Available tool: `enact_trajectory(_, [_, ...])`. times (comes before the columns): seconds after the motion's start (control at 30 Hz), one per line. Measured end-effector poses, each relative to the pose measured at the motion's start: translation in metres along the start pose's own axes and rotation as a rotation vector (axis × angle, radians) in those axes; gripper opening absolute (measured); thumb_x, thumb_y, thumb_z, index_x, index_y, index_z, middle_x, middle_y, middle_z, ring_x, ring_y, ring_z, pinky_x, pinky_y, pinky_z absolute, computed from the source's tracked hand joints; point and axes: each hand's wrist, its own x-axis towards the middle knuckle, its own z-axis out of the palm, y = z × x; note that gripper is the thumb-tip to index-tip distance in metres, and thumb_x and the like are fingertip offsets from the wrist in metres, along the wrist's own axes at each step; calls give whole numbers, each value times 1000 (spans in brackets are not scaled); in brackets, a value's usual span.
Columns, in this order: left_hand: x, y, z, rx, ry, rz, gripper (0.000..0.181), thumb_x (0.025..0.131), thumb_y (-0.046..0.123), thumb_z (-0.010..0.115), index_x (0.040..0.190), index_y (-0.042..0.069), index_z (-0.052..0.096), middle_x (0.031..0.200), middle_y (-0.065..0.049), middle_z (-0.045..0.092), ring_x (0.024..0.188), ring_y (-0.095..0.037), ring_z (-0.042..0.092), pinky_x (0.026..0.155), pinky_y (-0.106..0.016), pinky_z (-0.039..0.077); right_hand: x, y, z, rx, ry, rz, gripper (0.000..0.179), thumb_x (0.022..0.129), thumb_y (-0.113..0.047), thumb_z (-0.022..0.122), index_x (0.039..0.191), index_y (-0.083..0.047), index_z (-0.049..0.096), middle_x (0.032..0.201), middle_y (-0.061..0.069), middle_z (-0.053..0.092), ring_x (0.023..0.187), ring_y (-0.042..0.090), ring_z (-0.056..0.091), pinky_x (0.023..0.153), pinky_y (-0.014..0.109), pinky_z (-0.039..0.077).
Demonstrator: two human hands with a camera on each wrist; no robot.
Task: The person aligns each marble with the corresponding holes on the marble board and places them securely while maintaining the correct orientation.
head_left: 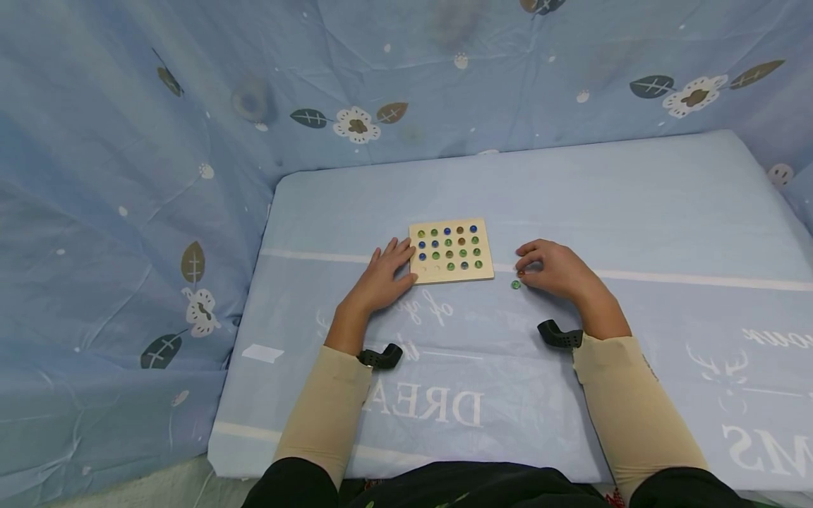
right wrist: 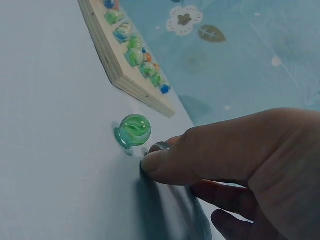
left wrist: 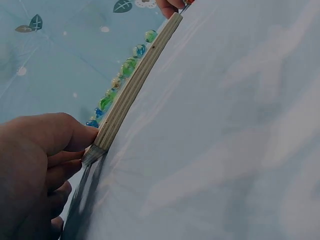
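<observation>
A light wooden board (head_left: 451,276) lies flat, its rows of round hollows holding green, blue and amber glass marbles. Two hollows at the left of its near row hold no marble. My left hand (head_left: 383,276) holds the board's left side, thumb at the near left corner and fingertips along the left edge. To the right of the board, my right hand (head_left: 554,268) pinches a clear marble with reddish-brown colour (right wrist: 160,146) between thumb and fingers, close over the table. Beside those fingertips a green swirled marble (right wrist: 135,130) rests on the cloth.
A pale blue printed cloth (head_left: 444,437) covers the table. Blue patterned fabric (head_left: 209,85) hangs behind and at the left. A whitish strip (head_left: 262,353) lies left of my left forearm. Black wrist mounts (head_left: 559,334) sit on both wrists.
</observation>
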Motion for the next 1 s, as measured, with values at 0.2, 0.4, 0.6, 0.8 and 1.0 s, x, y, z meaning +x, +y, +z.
enact_trajectory(0.2, [-1,-2,-1,-16,-15,1,62,95,37,50,150,20,26,157,10,12,146,-12,-2,118,-40,-4,0,1,0,-6,-3,-7,16,84,-7,62,95,-7,73,129,11,54,126,34,42,102,52,34])
enact_trajectory(0.4, [-1,-1,-2,-5,-3,8,63,94,40,52,149,20,28,157,9,15,146,-13,-1,118,-39,-3,1,2,1,-24,24,-33,13,84,-9,63,92,-8,73,127,12,55,124,35,44,102,52,35])
enact_trajectory(0.6, [-2,-1,-4,23,21,36,63,93,41,55,147,16,35,156,6,21,146,-14,4,118,-39,-1,4,2,4,-42,105,-41,19,85,-15,66,98,-4,72,124,15,58,122,36,47,102,52,36])
enact_trajectory(0.8, [-2,-1,-5,33,29,66,60,93,39,56,145,13,39,155,2,26,146,-15,7,118,-37,0,9,-11,8,-17,193,-53,22,85,-17,67,101,-2,72,122,14,59,121,34,49,102,50,37])
enact_trajectory(1.0, [-1,-2,-5,42,23,63,60,93,39,56,145,14,39,155,3,25,146,-14,7,118,-36,1,16,-36,17,18,263,-98,23,85,-19,68,100,-3,72,124,12,59,122,32,48,102,49,38])
